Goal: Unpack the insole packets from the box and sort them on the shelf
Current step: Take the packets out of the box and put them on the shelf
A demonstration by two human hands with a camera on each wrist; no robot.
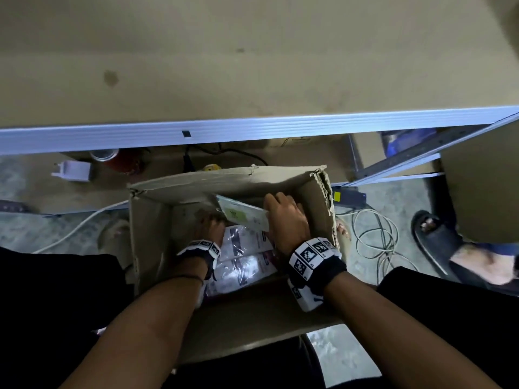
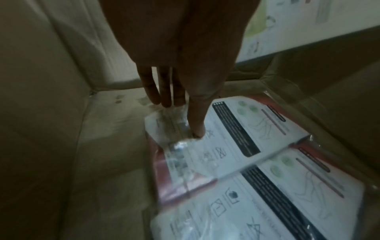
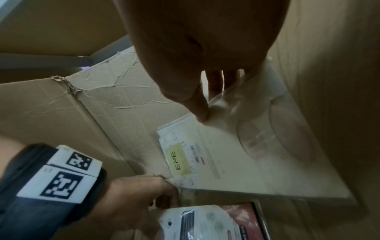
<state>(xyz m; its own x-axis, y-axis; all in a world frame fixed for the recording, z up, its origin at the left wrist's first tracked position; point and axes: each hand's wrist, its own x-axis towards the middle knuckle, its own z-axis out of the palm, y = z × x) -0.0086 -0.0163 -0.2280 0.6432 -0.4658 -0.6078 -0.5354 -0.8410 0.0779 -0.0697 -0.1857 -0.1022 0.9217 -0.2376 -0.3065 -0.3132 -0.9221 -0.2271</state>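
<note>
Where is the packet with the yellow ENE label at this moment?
In the head view, the labelled packet is inside the box, tilted near its far wall; the right hand grips its right end, above the packets on the floor.

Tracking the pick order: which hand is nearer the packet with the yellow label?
Right. The right hand pinches the yellow-label packet; the left hand reaches down to a red packet on the box floor.
</note>
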